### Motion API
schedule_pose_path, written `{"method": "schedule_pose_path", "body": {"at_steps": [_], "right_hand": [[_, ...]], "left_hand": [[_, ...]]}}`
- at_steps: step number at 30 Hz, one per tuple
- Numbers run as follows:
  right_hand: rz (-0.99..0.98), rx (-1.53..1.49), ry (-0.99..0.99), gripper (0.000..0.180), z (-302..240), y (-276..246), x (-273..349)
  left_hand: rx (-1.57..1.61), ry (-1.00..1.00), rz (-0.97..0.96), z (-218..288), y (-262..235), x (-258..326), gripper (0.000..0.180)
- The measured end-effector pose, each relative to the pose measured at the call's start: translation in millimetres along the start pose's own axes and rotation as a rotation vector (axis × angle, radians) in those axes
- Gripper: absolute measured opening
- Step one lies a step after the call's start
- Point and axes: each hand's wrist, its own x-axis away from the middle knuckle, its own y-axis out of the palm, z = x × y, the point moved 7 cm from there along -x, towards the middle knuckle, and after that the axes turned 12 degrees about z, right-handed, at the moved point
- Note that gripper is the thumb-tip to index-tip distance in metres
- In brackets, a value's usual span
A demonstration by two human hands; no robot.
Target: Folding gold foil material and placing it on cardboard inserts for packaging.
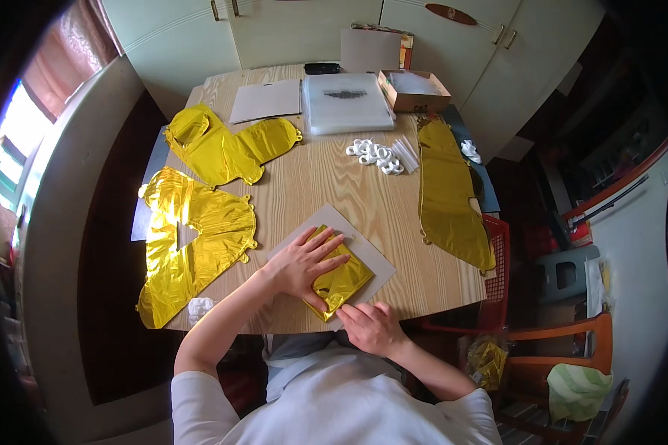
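Four gold foil balloons [200, 245], two grey cards [267, 100].

You're in a home: cream cupboards [304, 30] at twelve o'clock, a curtained window [22, 133] at nine, wooden chair [564, 341] at four by the worktop [334, 185].

A stack of clear plastic bags [348, 102] with a dark printed patch lies at upper centre of the frame on the table. Right of it sits an open brown cardboard box [414, 90]. Behind them, against the cabinets, a flat grey-and-orange package [377, 48] stands upright.
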Motion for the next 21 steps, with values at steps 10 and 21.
{"method": "schedule_pose_path", "body": {"at_steps": [10, 21], "right_hand": [[-0.030, -0.146, 0.182, 0.027, 25, 4, -16], [-0.031, -0.315, 0.385, 0.017, 44, 20, -16]], "left_hand": [[-0.009, 0.006, 0.002, 0, 1, 0, 0.113], [-0.004, -0.006, -0.015, 0, 0, 0, 0.111]]}}
